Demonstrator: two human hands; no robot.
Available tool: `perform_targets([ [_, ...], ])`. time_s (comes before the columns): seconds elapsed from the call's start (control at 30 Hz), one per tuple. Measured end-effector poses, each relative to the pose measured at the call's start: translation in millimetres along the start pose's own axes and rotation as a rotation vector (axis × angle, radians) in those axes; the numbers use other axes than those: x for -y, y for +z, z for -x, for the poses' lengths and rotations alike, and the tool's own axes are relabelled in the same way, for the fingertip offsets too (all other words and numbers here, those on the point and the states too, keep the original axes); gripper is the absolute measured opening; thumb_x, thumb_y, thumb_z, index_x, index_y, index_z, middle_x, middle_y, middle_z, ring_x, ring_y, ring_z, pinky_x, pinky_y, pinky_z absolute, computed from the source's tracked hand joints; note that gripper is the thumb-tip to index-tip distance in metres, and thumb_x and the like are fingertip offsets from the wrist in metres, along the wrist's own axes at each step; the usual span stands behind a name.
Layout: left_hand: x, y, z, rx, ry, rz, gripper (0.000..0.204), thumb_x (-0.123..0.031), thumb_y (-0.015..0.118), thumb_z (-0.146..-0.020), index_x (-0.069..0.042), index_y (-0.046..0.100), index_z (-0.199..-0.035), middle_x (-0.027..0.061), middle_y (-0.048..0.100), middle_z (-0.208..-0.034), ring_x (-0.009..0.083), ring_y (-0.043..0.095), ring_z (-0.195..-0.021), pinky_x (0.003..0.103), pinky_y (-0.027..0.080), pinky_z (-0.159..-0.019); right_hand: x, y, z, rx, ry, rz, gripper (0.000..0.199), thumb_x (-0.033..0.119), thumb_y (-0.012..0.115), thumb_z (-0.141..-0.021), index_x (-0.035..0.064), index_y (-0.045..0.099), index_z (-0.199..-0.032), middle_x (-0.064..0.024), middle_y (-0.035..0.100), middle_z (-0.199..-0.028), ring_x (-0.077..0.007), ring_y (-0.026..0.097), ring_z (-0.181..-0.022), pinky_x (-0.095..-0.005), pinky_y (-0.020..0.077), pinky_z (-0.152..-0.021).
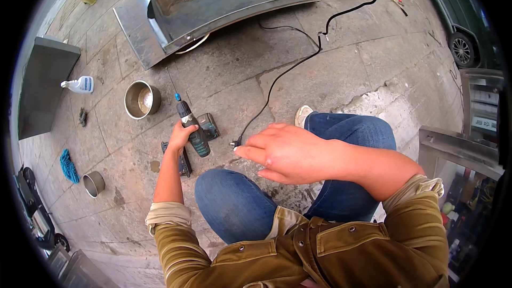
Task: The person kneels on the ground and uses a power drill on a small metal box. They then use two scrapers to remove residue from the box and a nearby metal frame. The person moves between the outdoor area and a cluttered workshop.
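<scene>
- The cordless drill (pixel 193 128) is gripped by the left hand (pixel 180 134) above the paved floor (pixel 341 58), bit up.
- The right hand (pixel 285 153) is held open, fingers spread, beside a black cable's plug (pixel 234 143).
- A steel bowl (pixel 142 99) and a spray bottle (pixel 80 84) are seen near.

Spray bottle (pixel 80 84): 1 white plastic package lying on its side on the stone floor at the left, just beside a grey slab, nozzle pointing left.
Bottle label (pixel 86 83): a blue patch on the bottle's body, print too small to tell.
Sign (pixel 485 124): a small pale rectangular plate with dark marks at the far right edge, on a metal cabinet front.
Screens: none in view.
</scene>
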State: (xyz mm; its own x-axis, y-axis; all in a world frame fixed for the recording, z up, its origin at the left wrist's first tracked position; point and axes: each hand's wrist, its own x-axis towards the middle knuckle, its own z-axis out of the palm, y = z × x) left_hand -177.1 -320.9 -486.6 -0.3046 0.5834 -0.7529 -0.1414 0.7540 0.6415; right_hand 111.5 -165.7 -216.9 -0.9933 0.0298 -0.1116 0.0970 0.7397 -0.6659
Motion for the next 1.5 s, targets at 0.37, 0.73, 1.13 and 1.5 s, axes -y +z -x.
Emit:
perform_targets([
  [0.37, -76, 56, 30, -0.500, -0.038, -0.879, 0.085, -0.026, 0.077, -0.065, 0.002, 0.035, -0.134, 0.0251, 0.052, -0.124, 0.0366, 0.054, -0.111, 0.042, 0.045, -0.092, -111, -17, 5, -0.076, 0.319, -0.220, 0.033, 0.013, 0.061, -0.075, 0.0014, 0.056, -0.105, -0.0169, 0.060, -0.085, -0.0360, 0.061, -0.081, -0.0455, 0.0491, -0.070],
  [0.73, -321, 239, 248, 0.148, 0.223, -0.582, 0.057, -0.010, 0.061, -0.084, 0.001, 0.036, -0.133, 0.0161, 0.060, -0.118, 0.0224, 0.067, -0.087, 0.033, 0.052, -0.076, -42, -149, 223, -0.710, 0.776, -0.738, 0.040, 0.008, 0.058, -0.080, 0.0122, 0.055, -0.120, -0.0085, 0.060, -0.096, -0.0258, 0.061, -0.077, -0.0362, 0.0503, -0.069],
  [1.13, -649, 372, 267, 0.360, 0.598, -0.367, 0.047, 0.001, 0.053, -0.089, -0.001, 0.038, -0.133, 0.0129, 0.060, -0.103, 0.0172, 0.062, -0.078, 0.030, 0.052, -0.073, 93, -352, 500, -0.979, 1.346, -0.440, 0.044, 0.004, 0.057, -0.075, 0.0073, 0.056, -0.119, -0.0053, 0.061, -0.088, -0.0181, 0.060, -0.066, -0.0313, 0.0497, -0.063],
  [1.5, -721, 428, 155, 0.222, 0.486, -0.627, 0.044, -0.006, 0.058, -0.086, -0.002, 0.043, -0.128, 0.0114, 0.065, -0.094, 0.0196, 0.065, -0.078, 0.032, 0.050, -0.073, -90, -527, 542, -1.006, 1.161, -0.421, 0.043, 0.003, 0.059, -0.079, 0.0075, 0.054, -0.121, -0.0049, 0.060, -0.088, -0.0147, 0.059, -0.067, -0.0296, 0.0496, -0.063],
])
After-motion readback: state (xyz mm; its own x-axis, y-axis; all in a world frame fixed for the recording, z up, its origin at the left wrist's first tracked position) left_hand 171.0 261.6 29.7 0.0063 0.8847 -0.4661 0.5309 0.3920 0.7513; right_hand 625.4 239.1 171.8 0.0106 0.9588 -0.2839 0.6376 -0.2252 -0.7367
